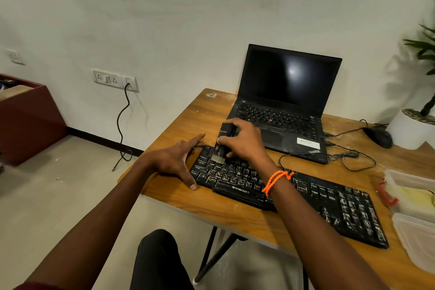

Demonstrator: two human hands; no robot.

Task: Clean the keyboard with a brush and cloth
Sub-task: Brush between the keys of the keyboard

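A black, dusty keyboard [329, 202] lies diagonally across the wooden table [235, 216]. My right hand [242, 140] grips a black brush [223, 139] upright, its pale bristles pressed on the keys at the keyboard's far left corner. My left hand [176, 160] rests with straight, spread fingers against the keyboard's left end, thumb near its front corner. An orange bracelet circles my right wrist. No cloth can be seen for certain.
An open black laptop [282, 106] stands behind the keyboard. A black mouse [379, 136] with tangled cables and a white plant pot [409, 129] sit at the back right. Clear plastic containers [414, 198] lie at the right edge. A red-brown box [28, 115] stands on the floor at left.
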